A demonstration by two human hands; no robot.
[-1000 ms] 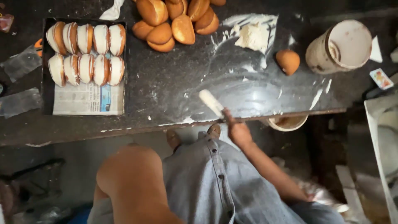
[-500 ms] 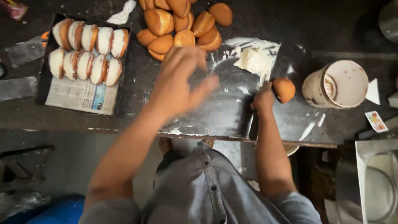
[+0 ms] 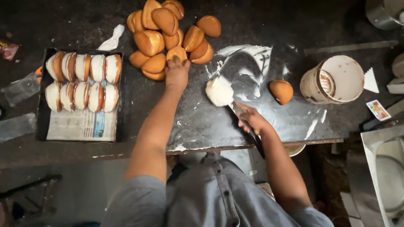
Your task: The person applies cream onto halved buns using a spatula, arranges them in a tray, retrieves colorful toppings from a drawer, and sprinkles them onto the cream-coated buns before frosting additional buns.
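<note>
Overhead view of a person in a grey buttoned shirt working at a dark stone counter (image 3: 105, 25) smeared with white cream.

Taking the heap of golden-brown round buns (image 3: 168, 35) at top centre as the landmark: well to its left sits a black rectangular baking tray (image 3: 41, 126) lined with newspaper, holding two rows of cream-filled split buns (image 3: 82, 82) stood on edge. A crumpled white scrap of paper (image 3: 111, 41) lies between tray and heap.

The left hand (image 3: 176, 73) reaches to the heap's near edge — fingers curled onto the closest bun (image 3: 176, 54), touching it (whether it is truly gripped cannot be told).

To the heap's lower right, a thick blob of white cream (image 3: 219, 91) rests on the tip of a flat metal spreading knife (image 3: 238, 110). The right hand (image 3: 251, 120) is clenched around the knife's dark handle, near the counter's front edge.

Further right of the heap, past the cream smears, one single brown bun (image 3: 281, 91) lies alone. Just beyond it stands a stained white plastic tub (image 3: 334, 80), tilted on its side — open mouth facing the camera.
</note>
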